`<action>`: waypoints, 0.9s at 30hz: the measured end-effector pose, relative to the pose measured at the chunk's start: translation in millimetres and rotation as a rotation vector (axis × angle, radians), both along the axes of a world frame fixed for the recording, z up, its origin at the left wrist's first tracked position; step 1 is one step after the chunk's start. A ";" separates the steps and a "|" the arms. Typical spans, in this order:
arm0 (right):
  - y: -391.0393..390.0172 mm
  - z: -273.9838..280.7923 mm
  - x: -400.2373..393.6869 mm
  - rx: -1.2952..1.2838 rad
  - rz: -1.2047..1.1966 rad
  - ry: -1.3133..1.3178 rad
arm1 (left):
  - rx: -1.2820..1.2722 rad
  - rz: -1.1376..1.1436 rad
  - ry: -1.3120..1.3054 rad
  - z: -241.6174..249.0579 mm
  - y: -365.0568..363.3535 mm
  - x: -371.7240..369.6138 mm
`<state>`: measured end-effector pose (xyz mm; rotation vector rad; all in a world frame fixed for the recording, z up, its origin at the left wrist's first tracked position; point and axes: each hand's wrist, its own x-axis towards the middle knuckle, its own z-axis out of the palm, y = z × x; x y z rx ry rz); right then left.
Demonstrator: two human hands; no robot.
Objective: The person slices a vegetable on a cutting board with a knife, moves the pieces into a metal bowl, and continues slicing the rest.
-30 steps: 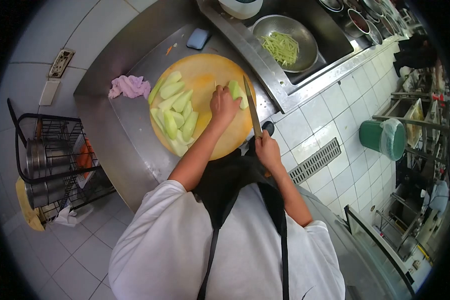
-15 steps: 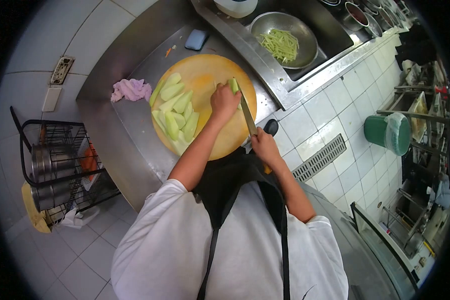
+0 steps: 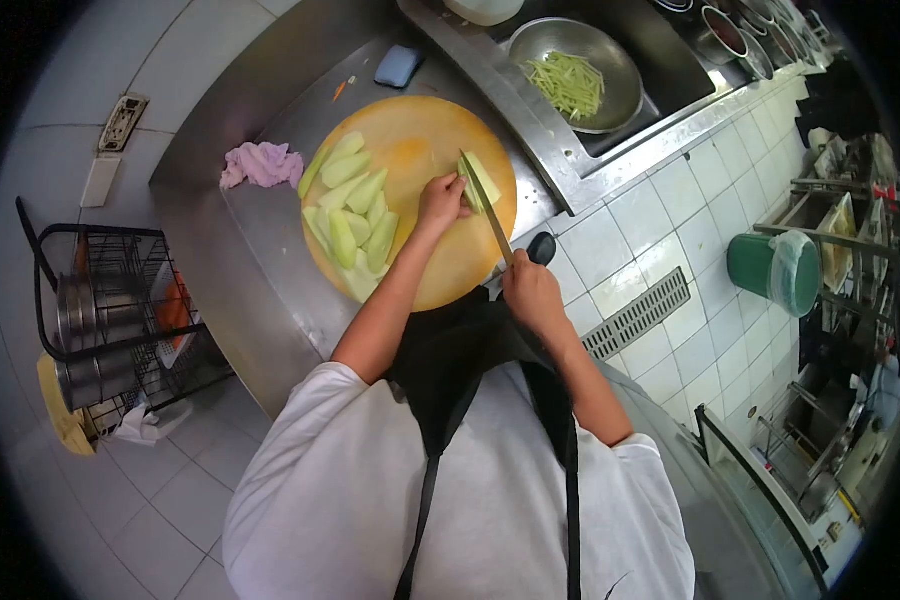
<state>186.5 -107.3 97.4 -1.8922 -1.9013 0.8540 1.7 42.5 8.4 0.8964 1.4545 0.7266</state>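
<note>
My right hand (image 3: 534,290) is wrapped round the handle of a long knife (image 3: 490,208), whose blade lies over a pale green vegetable piece (image 3: 480,182) at the right of a round wooden board (image 3: 445,262). Beside the blade, my left hand (image 3: 442,204) has its fingers bent together against the left edge of that piece; whether they grip it is hard to see. Several long pale green vegetable pieces (image 3: 342,240) lie heaped on the board's left side.
A metal bowl of green strips (image 3: 568,88) stands in the sink at the top right. Behind the board lie a blue sponge (image 3: 398,67) and, further left, a pink cloth (image 3: 260,165). A black wire rack (image 3: 120,235) holds metal pots at the left.
My left hand has drawn back slightly from the vegetable piece, which now shows a wide flat face under the knife. The blade has tilted and shifted a little left over it.
</note>
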 end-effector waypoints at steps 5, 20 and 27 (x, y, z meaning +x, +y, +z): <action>4.7 4.9 2.0 -0.017 -0.006 -0.008 | -0.074 0.078 -0.176 -3.3 0.5 2.9; 17.6 -11.2 -17.0 0.101 -0.067 0.027 | 0.071 0.075 -0.220 5.8 -1.7 7.7; 28.6 -19.8 -24.3 0.134 -0.056 0.020 | 0.059 0.086 -0.192 0.1 -0.7 8.2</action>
